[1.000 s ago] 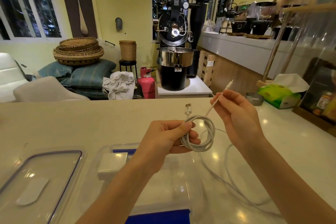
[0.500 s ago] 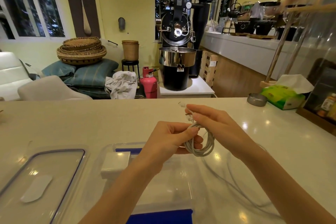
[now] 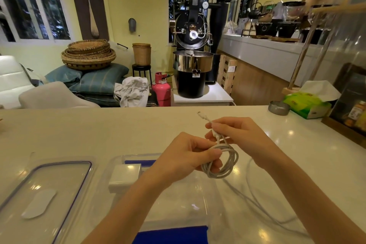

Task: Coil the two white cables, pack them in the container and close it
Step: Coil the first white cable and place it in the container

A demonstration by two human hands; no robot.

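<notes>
A coiled white cable [image 3: 227,161] hangs in the air above the counter. My left hand [image 3: 190,156] pinches its loops between thumb and fingers. My right hand [image 3: 235,132] grips the cable's loose end, whose plug [image 3: 202,114] sticks out up and to the left. A second white cable [image 3: 255,202] lies uncoiled on the counter at the right, under my right forearm. The clear container [image 3: 116,166] with blue clips stands open below my left arm, a white charger block [image 3: 126,176] inside it. Its clear lid [image 3: 45,190] lies flat to the left.
The pale counter [image 3: 99,130] runs across the view. A small metal dish [image 3: 278,107] and a green tissue box [image 3: 307,104] sit at its far right, next to a wooden-framed shelf [image 3: 352,109]. A coffee roaster and baskets stand beyond the counter.
My right hand came in from the upper right with the cable end and now meets the coil next to my left hand. The coil has tilted slightly.
</notes>
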